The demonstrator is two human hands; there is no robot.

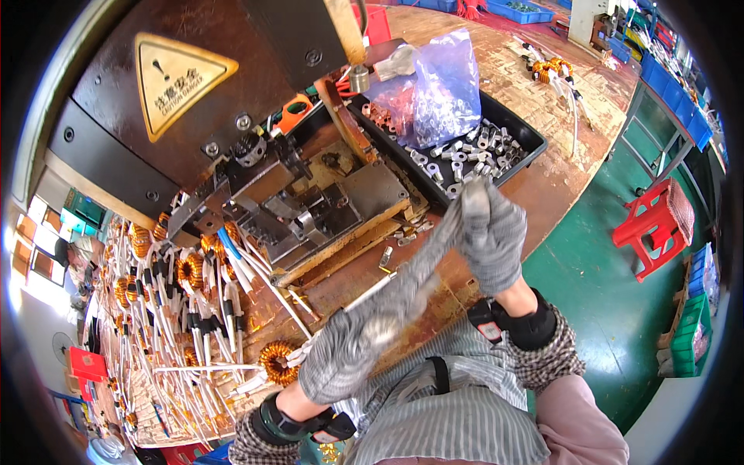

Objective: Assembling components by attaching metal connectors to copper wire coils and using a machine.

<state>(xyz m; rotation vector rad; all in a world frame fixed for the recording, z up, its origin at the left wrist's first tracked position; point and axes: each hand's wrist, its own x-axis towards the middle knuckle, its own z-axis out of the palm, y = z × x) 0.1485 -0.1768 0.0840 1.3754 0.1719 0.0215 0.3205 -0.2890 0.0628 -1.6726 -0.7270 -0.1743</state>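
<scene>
Both my hands wear grey knit gloves and are blurred by motion. My left hand is closed at the bench's near edge on the white-sleeved leads of a copper-wound ring coil, which lies just to its left. One white lead runs up and to the right from the fist. My right hand is raised over the bench edge, fingers bunched at the top, just below the black tray of small metal terminals. Whether it holds anything is hidden by blur.
A dark press machine with a yellow warning triangle and its metal die block stands ahead. A heap of several coils with white leads fills the left. A clear bag of terminals lies in the tray. A red stool stands on the green floor.
</scene>
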